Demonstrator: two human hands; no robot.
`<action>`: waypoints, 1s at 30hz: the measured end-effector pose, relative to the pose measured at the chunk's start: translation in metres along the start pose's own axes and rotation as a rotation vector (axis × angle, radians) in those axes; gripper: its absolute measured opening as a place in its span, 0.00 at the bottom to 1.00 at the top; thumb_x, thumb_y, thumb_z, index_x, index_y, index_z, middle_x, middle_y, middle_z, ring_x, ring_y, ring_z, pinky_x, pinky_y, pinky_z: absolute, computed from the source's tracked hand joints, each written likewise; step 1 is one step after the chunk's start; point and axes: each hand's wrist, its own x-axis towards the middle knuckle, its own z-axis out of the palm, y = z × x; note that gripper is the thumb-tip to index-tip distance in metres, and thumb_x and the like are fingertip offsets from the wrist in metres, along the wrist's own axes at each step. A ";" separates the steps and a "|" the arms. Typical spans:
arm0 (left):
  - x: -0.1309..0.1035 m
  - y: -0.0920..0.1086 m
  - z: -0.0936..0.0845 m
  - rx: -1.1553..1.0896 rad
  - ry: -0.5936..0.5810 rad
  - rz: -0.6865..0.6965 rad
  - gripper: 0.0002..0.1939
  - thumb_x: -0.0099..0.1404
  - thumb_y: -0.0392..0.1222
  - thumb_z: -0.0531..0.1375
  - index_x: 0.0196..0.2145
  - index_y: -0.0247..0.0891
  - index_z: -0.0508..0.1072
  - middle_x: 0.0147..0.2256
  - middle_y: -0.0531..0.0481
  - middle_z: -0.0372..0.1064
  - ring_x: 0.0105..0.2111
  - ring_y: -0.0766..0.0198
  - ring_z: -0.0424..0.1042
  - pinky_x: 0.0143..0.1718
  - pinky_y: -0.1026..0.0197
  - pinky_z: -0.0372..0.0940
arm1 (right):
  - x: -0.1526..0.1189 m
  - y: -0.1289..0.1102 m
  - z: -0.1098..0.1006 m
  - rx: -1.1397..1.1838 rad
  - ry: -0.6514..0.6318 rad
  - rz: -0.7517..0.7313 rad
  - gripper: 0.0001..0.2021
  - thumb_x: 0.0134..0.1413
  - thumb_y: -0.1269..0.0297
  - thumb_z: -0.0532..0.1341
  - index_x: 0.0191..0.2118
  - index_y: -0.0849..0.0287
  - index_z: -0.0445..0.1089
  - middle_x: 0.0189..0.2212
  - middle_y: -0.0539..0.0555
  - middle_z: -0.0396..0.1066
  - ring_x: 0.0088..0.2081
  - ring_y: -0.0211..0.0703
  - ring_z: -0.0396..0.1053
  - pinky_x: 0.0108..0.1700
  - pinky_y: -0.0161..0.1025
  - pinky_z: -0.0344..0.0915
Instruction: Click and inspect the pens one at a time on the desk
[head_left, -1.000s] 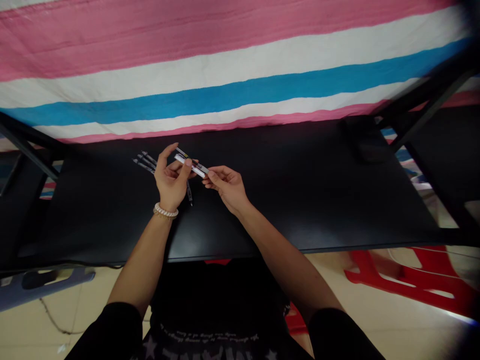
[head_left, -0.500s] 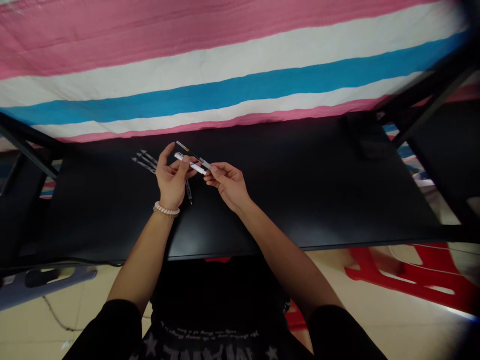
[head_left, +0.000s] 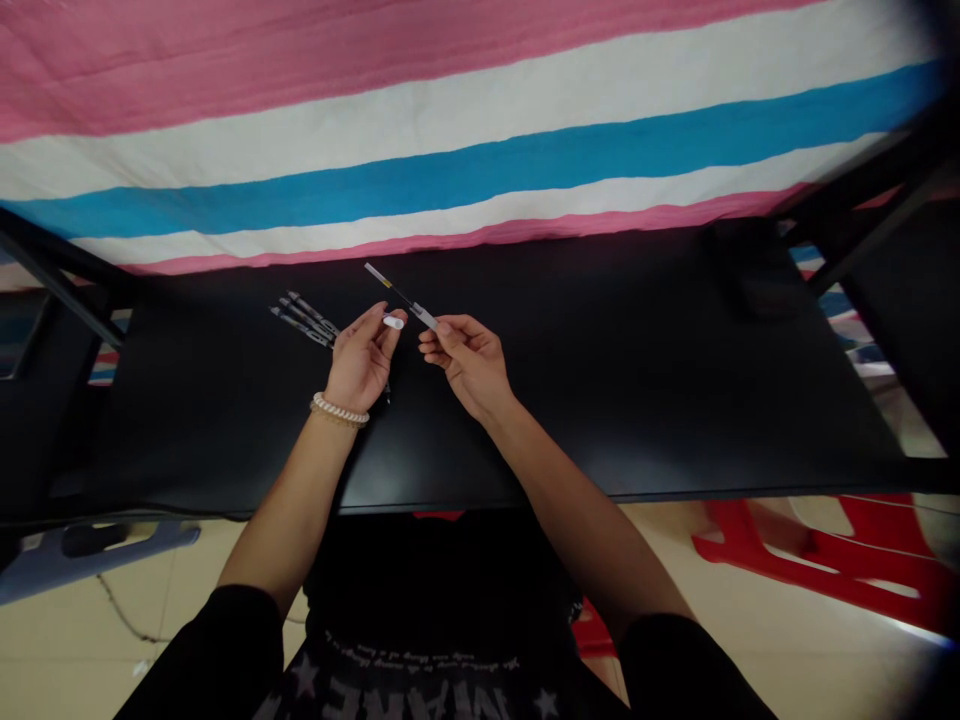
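Between the thumb and fingers of my left hand is a white pen barrel, its round end turned toward me and the rest mostly hidden by the fingers. My right hand pinches the grey end piece of a pen refill. The refill's thin tube points up and left, with a yellow band and a pale tip. A small gap separates barrel and refill. Several pens lie on the black table just left of my left hand. Another pen's tip shows below that hand, the rest covered.
Pink, white and blue striped cloth hangs along the back of the black table. A dark object sits at the back right. Metal frame bars flank both ends. Red stools and a blue-grey stool stand below the front edge.
My left hand has turned the white barrel so its end faces me, and its fingers have closed in. My right hand has shifted slightly right with the refill, widening the gap.
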 end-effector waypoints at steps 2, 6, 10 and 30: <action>0.004 -0.001 -0.004 -0.040 0.004 -0.011 0.04 0.65 0.39 0.66 0.38 0.38 0.79 0.40 0.45 0.80 0.47 0.64 0.79 0.48 0.69 0.75 | 0.000 -0.001 -0.001 -0.017 -0.004 -0.013 0.17 0.44 0.48 0.74 0.36 0.52 0.75 0.31 0.48 0.78 0.31 0.36 0.75 0.37 0.37 0.75; 0.014 0.001 -0.014 -0.085 0.015 0.050 0.05 0.64 0.40 0.67 0.37 0.38 0.78 0.42 0.45 0.80 0.49 0.65 0.78 0.48 0.71 0.74 | -0.001 -0.004 -0.002 -0.024 0.000 -0.032 0.15 0.45 0.49 0.73 0.35 0.52 0.75 0.29 0.48 0.77 0.29 0.36 0.73 0.33 0.37 0.72; 0.022 0.006 -0.024 -0.083 0.061 0.147 0.04 0.65 0.41 0.66 0.37 0.40 0.77 0.42 0.46 0.80 0.49 0.65 0.78 0.49 0.70 0.75 | -0.002 -0.006 -0.001 -0.009 -0.003 -0.037 0.12 0.45 0.53 0.73 0.33 0.51 0.76 0.28 0.47 0.76 0.27 0.36 0.71 0.30 0.36 0.69; 0.002 0.012 0.000 0.146 0.069 0.319 0.15 0.60 0.51 0.70 0.39 0.40 0.73 0.38 0.47 0.80 0.38 0.62 0.81 0.42 0.60 0.75 | -0.009 0.009 0.004 -0.355 0.068 -0.274 0.09 0.49 0.56 0.73 0.36 0.51 0.79 0.28 0.49 0.78 0.30 0.40 0.76 0.37 0.43 0.76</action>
